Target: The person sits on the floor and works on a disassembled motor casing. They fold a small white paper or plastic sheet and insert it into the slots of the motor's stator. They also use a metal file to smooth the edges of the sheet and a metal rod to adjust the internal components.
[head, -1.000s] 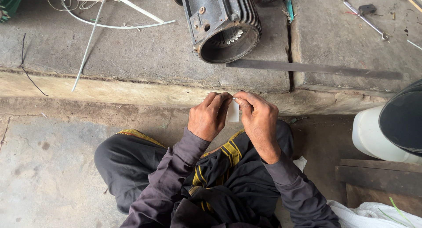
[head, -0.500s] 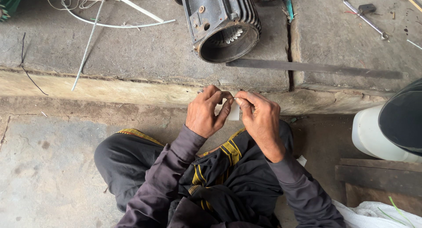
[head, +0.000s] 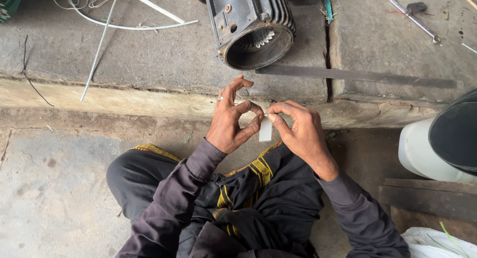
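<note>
The person sits on the concrete floor (head: 44, 188) in front of a raised stone ledge (head: 149, 64). Both hands are just in front of the ledge edge, below the open mouth of a dark metal motor housing (head: 253, 27) that lies on its side on the ledge.

The left hand (head: 232, 120) pinches a small white strip (head: 266, 130) between thumb and forefinger — the other fingers are spread upward, and one of them carries a ring. The right hand (head: 298, 131) grasps the same strip at its upper end with thumb and forefinger, the rest of the fingers curled. The strip hangs down between the two hands, nearly upright, above the person's lap.

To the right of the motor housing a long flat metal bar (head: 357, 75) lies across the ledge, and farther right a wrench (head: 415, 17) rests on the stone. To the left of the housing white wires (head: 129, 24) lie loose on the ledge. A white plastic container (head: 422, 153) stands on the floor — well to the right of the hands.
</note>
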